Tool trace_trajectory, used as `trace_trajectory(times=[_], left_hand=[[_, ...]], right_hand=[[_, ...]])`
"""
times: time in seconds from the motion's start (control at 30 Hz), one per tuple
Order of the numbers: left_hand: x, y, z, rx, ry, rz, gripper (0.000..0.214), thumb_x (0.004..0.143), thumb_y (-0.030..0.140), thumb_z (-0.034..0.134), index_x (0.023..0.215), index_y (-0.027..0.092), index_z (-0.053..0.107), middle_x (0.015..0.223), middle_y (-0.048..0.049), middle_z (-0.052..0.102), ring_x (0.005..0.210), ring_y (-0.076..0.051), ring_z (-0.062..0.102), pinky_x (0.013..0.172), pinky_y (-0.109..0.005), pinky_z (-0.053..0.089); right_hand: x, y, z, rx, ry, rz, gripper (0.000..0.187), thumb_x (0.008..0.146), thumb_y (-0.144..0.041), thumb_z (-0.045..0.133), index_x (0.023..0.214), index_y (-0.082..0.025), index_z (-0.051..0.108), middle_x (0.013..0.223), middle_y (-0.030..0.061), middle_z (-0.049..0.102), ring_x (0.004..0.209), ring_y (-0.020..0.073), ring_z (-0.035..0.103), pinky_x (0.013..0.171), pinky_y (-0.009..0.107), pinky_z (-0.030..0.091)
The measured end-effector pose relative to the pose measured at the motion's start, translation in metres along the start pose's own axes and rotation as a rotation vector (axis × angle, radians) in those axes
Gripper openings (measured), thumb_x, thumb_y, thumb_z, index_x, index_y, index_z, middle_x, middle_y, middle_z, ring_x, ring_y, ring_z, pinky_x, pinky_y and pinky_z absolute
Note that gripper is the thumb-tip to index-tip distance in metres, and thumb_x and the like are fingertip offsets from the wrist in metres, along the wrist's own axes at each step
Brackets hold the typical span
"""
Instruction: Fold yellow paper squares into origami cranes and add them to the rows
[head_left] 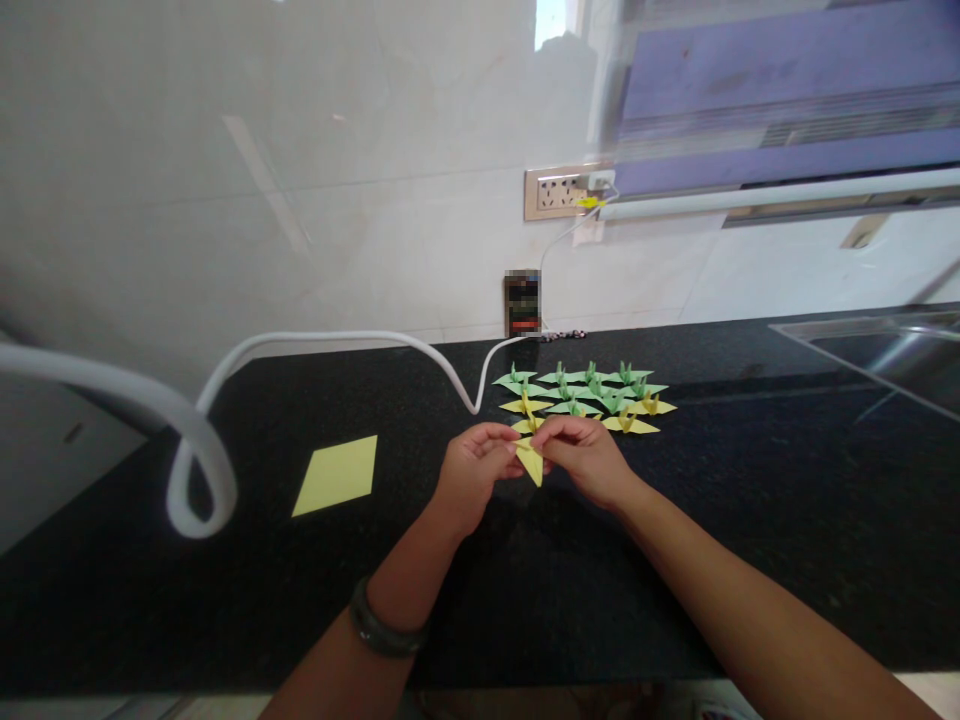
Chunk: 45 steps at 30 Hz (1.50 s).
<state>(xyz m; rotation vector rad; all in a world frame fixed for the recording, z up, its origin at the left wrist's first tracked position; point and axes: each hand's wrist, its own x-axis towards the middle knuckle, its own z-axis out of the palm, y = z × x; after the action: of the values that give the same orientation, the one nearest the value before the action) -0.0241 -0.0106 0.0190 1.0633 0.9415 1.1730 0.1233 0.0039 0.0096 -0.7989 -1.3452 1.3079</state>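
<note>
A black speckled worktop (750, 520) fills the lower half of the frame, backed by a pale glossy wall. At centre, the left hand (474, 468) and right hand (586, 456) meet, each grip pinched together on the folded yellow paper (532, 461), held just above the worktop. Just behind it sit rows of paper cranes (585, 395), green and yellow, close together. A flat yellow sheet (337, 473) lies left of centre. A white cable (187, 440) loops across the left side. A phone (523, 303) leans against the wall below a socket plate (559, 191). A sink (885, 345) shows at the right edge, beneath a window (787, 90).
</note>
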Motion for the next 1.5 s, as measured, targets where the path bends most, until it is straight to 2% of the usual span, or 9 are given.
trace_trajectory(times=[0.1, 0.23, 0.43, 0.63, 0.97, 1.1, 1.23, 1.37, 1.5], left_hand=[[0.0, 0.001, 0.0, 0.037, -0.029, -0.075, 0.024, 0.067, 0.033, 0.058, 0.078, 0.011, 0.059, 0.064, -0.005, 0.064, 0.057, -0.011, 0.059, 0.054, -0.022, 0.047], [0.001, 0.0, -0.001, 0.103, 0.002, -0.046, 0.026, 0.062, 0.033, 0.064, 0.074, 0.011, 0.061, 0.063, -0.0041, 0.063, 0.055, -0.01, 0.057, 0.054, -0.022, 0.047], [0.003, -0.002, -0.002, 0.169, 0.067, 0.072, 0.021, 0.059, 0.028, 0.066, 0.07, 0.011, 0.062, 0.06, -0.0021, 0.063, 0.053, -0.009, 0.055, 0.054, -0.021, 0.045], [0.003, -0.006, -0.003, 0.355, 0.101, 0.215, 0.019, 0.063, 0.031, 0.063, 0.072, 0.014, 0.064, 0.063, -0.0022, 0.063, 0.057, -0.011, 0.056, 0.055, -0.021, 0.044], [-0.003, -0.003, -0.003, 0.381, 0.051, 0.249, 0.017, 0.068, 0.031, 0.057, 0.069, 0.014, 0.062, 0.06, -0.0021, 0.061, 0.056, -0.012, 0.055, 0.054, -0.022, 0.043], [-0.002, -0.002, -0.001, 0.328, 0.06, 0.236, 0.018, 0.068, 0.031, 0.058, 0.071, 0.014, 0.061, 0.061, -0.0018, 0.061, 0.057, -0.011, 0.054, 0.054, -0.021, 0.043], [0.002, -0.003, 0.002, 0.235, 0.012, 0.105, 0.025, 0.066, 0.033, 0.06, 0.081, 0.012, 0.06, 0.068, -0.0032, 0.062, 0.063, -0.012, 0.057, 0.057, -0.022, 0.044], [0.002, -0.005, 0.003, 0.235, -0.088, 0.007, 0.024, 0.068, 0.034, 0.057, 0.077, 0.011, 0.059, 0.068, -0.0042, 0.063, 0.064, -0.013, 0.059, 0.059, -0.023, 0.045], [0.0, -0.005, 0.0, 0.313, -0.117, 0.075, 0.021, 0.069, 0.033, 0.056, 0.07, 0.013, 0.06, 0.064, -0.0033, 0.062, 0.06, -0.013, 0.057, 0.058, -0.025, 0.045]], right_hand=[[0.0, -0.002, -0.001, -0.096, -0.014, -0.06, 0.005, 0.066, -0.016, 0.058, 0.066, -0.018, 0.063, 0.062, -0.0015, 0.056, 0.051, 0.0082, 0.051, 0.05, 0.023, 0.044], [-0.001, -0.005, -0.002, -0.258, -0.057, -0.163, 0.008, 0.069, -0.018, 0.056, 0.069, -0.018, 0.064, 0.07, 0.0018, 0.056, 0.061, 0.0111, 0.053, 0.055, 0.024, 0.045], [-0.001, -0.005, -0.002, -0.215, -0.053, -0.062, 0.021, 0.072, -0.028, 0.056, 0.09, -0.018, 0.058, 0.071, 0.0012, 0.055, 0.058, 0.0103, 0.051, 0.05, 0.022, 0.044], [0.0, -0.005, -0.002, -0.311, -0.098, -0.053, 0.019, 0.071, -0.033, 0.056, 0.076, -0.015, 0.06, 0.072, 0.0026, 0.055, 0.058, 0.0104, 0.05, 0.048, 0.022, 0.044], [-0.005, -0.008, 0.004, -0.352, -0.07, -0.146, 0.016, 0.075, -0.03, 0.052, 0.07, -0.016, 0.058, 0.064, 0.0009, 0.053, 0.054, 0.0092, 0.048, 0.05, 0.022, 0.041], [-0.006, -0.006, 0.008, -0.344, 0.008, -0.163, 0.016, 0.074, -0.03, 0.054, 0.067, -0.016, 0.058, 0.062, 0.0009, 0.054, 0.053, 0.0097, 0.048, 0.05, 0.023, 0.041], [-0.004, -0.002, 0.006, -0.28, 0.109, -0.177, 0.016, 0.071, -0.031, 0.056, 0.067, -0.017, 0.06, 0.064, 0.0015, 0.055, 0.052, 0.0098, 0.048, 0.048, 0.023, 0.041], [-0.003, -0.003, 0.005, -0.263, 0.057, -0.203, 0.014, 0.071, -0.029, 0.057, 0.063, -0.017, 0.059, 0.067, 0.002, 0.055, 0.056, 0.0109, 0.051, 0.05, 0.024, 0.043], [-0.002, -0.003, 0.007, -0.257, 0.011, -0.098, 0.014, 0.071, -0.028, 0.057, 0.064, -0.017, 0.054, 0.061, -0.0008, 0.053, 0.051, 0.0093, 0.05, 0.047, 0.022, 0.04]])
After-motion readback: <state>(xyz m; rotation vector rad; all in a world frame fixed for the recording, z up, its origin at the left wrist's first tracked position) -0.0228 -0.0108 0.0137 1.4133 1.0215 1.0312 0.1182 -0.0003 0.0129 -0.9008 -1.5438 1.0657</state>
